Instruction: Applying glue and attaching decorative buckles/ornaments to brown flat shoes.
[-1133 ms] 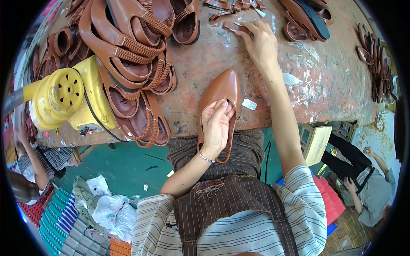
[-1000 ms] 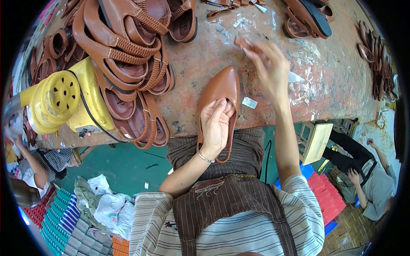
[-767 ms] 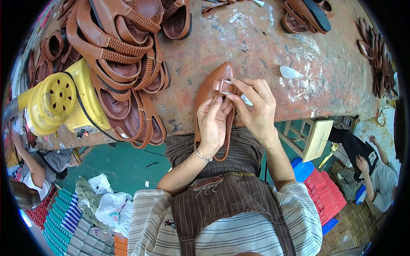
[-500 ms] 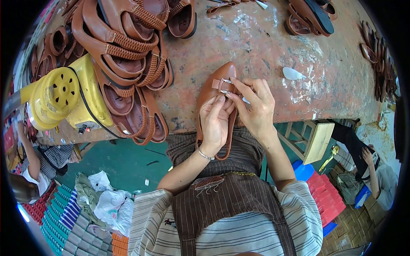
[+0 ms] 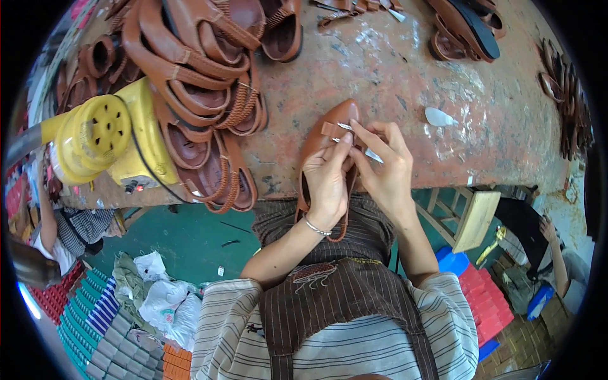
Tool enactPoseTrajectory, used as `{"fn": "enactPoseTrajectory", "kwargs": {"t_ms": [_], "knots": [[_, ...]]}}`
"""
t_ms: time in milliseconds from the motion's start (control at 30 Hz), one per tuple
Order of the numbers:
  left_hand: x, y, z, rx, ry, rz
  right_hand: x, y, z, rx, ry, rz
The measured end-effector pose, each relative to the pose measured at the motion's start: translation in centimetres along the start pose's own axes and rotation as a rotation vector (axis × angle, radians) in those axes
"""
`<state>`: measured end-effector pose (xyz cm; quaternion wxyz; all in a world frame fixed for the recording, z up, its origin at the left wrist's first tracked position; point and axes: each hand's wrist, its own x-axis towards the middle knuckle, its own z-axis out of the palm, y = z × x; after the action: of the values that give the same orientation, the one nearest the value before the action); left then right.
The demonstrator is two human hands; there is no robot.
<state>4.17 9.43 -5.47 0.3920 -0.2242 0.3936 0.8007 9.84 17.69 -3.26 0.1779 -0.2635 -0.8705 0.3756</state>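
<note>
Across the worn workbench (image 5: 392, 82), brown sandals (image 5: 190, 82) heap beside a yellow machine (image 5: 134, 142). At the near edge sits a pointed brown shoe (image 5: 318, 135). The left hand (image 5: 328, 183) grips it at the opening; the right hand (image 5: 389, 171) pinches a small silver-trimmed strap (image 5: 330, 129) against its upper.

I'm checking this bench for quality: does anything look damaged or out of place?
The reddish-brown worktable is scuffed and blotched, suggesting wear. A white teardrop-shaped plastic bottle lies on its side rather than upright, right of the bare right hand.
</note>
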Motion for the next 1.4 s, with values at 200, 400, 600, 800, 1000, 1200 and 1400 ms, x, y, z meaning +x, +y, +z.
{"fn": "enactPoseTrajectory", "kwargs": {"t_ms": [200, 400, 600, 800, 1000, 1200, 1400], "knots": [[-3.2, 3.0, -0.3, 0.029, -0.162, -0.133, -1.8, 2.5, -1.8, 0.660, 0.155, 0.280], [-7.6, 13.4, 6.2, 0.156, -0.535, 0.282, -1.6, 1.9, -0.7, 0.637, 0.191, 0.326], [-0.2, 34.1, 14.1, 0.279, -0.489, 0.967, -1.1, 2.3, 0.2, 0.421, 0.178, 0.202], [10.3, 41.8, 10.3, 0.963, 0.212, 1.152, -3.6, 2.9, -1.0, 0.371, 0.254, 0.223], [8.2, 25.0, 16.3, 2.262, -0.023, 1.452, -5.6, 7.8, -2.1, 0.308, 0.784, 0.344], [10.9, 26.2, 17.3, 2.927, 0.269, 0.952, -2.5, 9.9, -4.4, -0.003, 0.591, 0.340], [7.3, 28.6, 13.9, 1.594, 0.233, 2.337, -1.4, 10.5, -4.6, -0.175, 0.572, 0.255]]}}
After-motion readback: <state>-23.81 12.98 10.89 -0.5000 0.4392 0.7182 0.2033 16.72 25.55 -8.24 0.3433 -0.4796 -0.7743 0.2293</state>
